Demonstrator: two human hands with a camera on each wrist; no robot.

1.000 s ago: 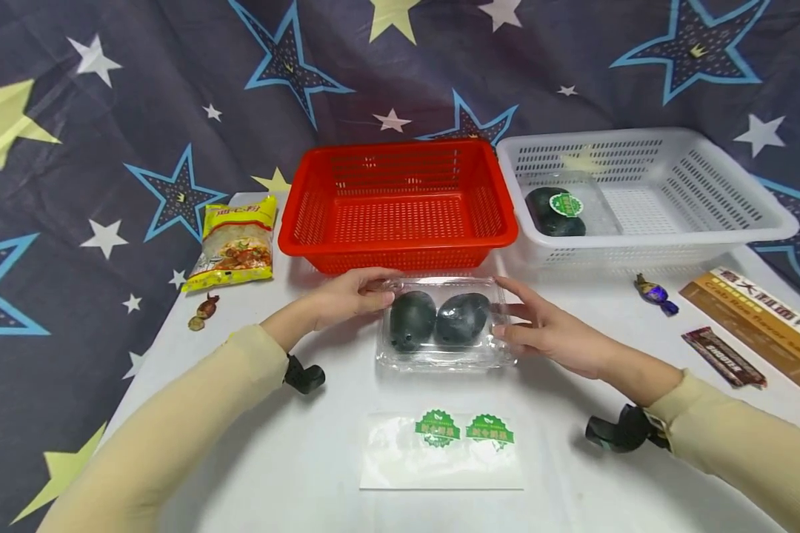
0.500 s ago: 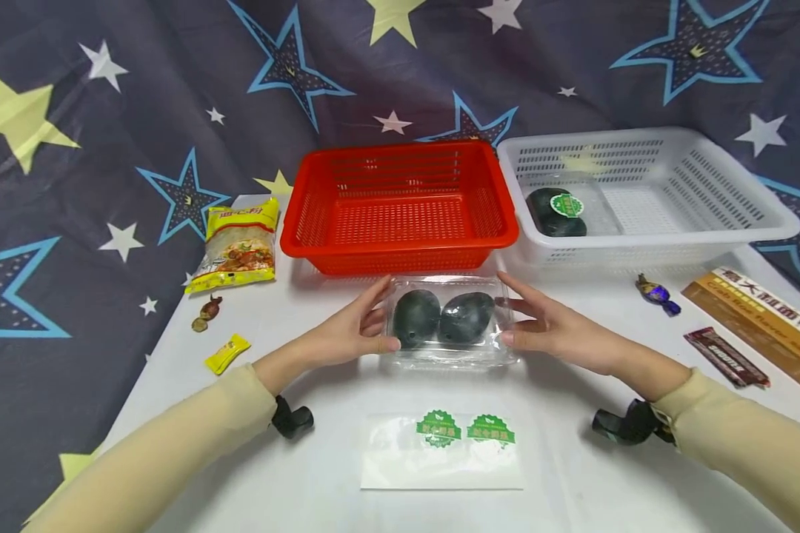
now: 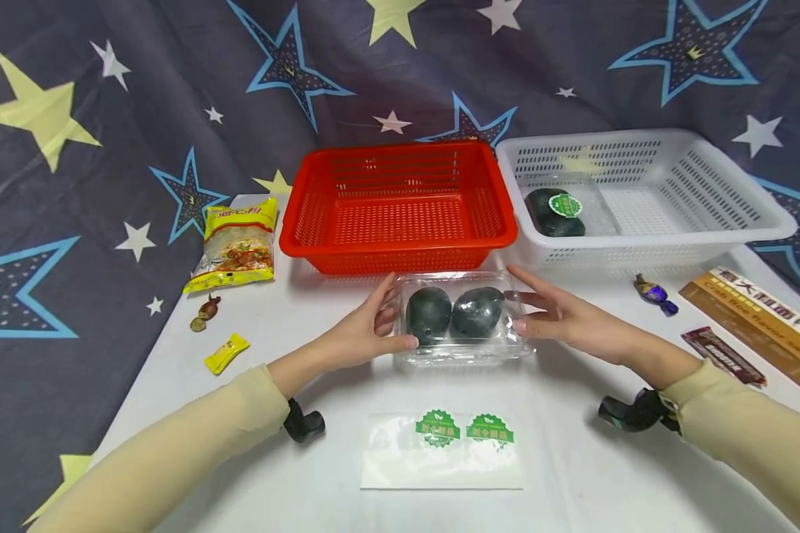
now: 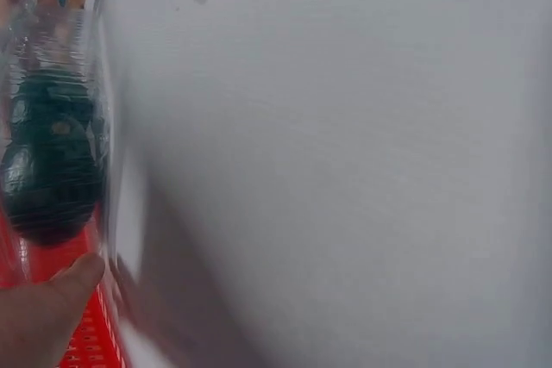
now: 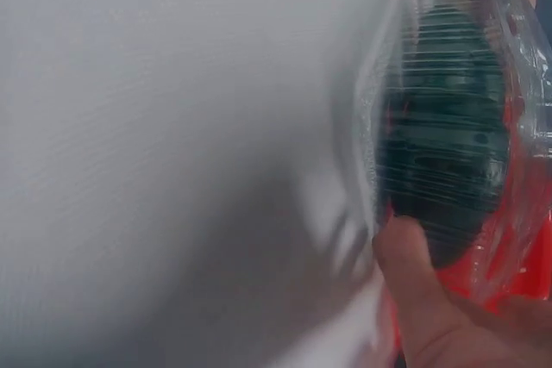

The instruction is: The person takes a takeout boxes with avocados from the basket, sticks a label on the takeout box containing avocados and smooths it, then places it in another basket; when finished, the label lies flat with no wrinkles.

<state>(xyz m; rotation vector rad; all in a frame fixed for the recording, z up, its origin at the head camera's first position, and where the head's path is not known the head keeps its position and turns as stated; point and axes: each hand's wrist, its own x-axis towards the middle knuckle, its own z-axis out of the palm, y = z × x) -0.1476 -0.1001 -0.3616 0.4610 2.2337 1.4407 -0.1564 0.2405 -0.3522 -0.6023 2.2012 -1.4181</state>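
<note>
A clear plastic clamshell box [image 3: 465,349] with two dark green, avocado-like fruits [image 3: 428,314] inside is in front of the red basket. My left hand [image 3: 356,334] grips its left end, thumb at the near corner and fingers along the side. On the opposite end my right hand [image 3: 567,317] holds it the same way, index finger stretched toward the far corner. Both wrist views show a thumb against the box's edge, the fruits [image 5: 448,135] behind ribbed plastic. Nearer the person lies a white sheet [image 3: 440,468] with two green round stickers [image 3: 438,428].
Behind stand a red basket [image 3: 400,259] and a white basket [image 3: 673,238] containing another box with dark fruit and a green sticker [image 3: 565,205]. A yellow food bag [image 3: 236,244] and small candies [image 3: 227,354] lie left. Another candy, a brown bar [image 3: 723,355] and a long packet [image 3: 760,329] lie right.
Both hands and the box have shifted slightly right. My left thumb has come down to the box's near corner. A yellow candy once hidden by the left sleeve now shows.
</note>
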